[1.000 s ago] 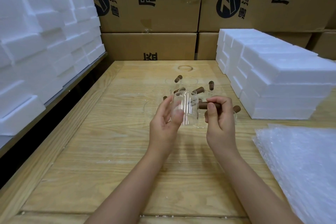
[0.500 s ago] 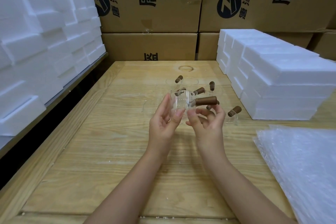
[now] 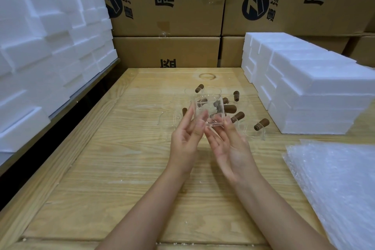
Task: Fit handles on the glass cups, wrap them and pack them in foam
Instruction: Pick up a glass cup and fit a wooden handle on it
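At the near right corner of the desk lies a pile of bubble wrap; the picture edge cuts it off. Both forearms come in over the near edge.

Above the middle of the desk the left hand pinches the left wall of a glass cup between the thumb and nearly straight fingers. The right hand is palm up with fingers spread and almost straight; its fingertips touch the cup from below. This hand is blurred, so I cannot tell how firmly it presses. The cup is in the air, upright and a little tilted, and nothing shows inside it. A brown handle sticks out from its right side; the joint is hard to see through the glass.

Just behind, other cups with brown handles stand close together. Their clear walls almost disappear against the wood, so their number is uncertain.

Foam blocks are piled along the right edge, and a higher foam stack stands beside the left edge. Cardboard boxes with print rise behind the far edge.
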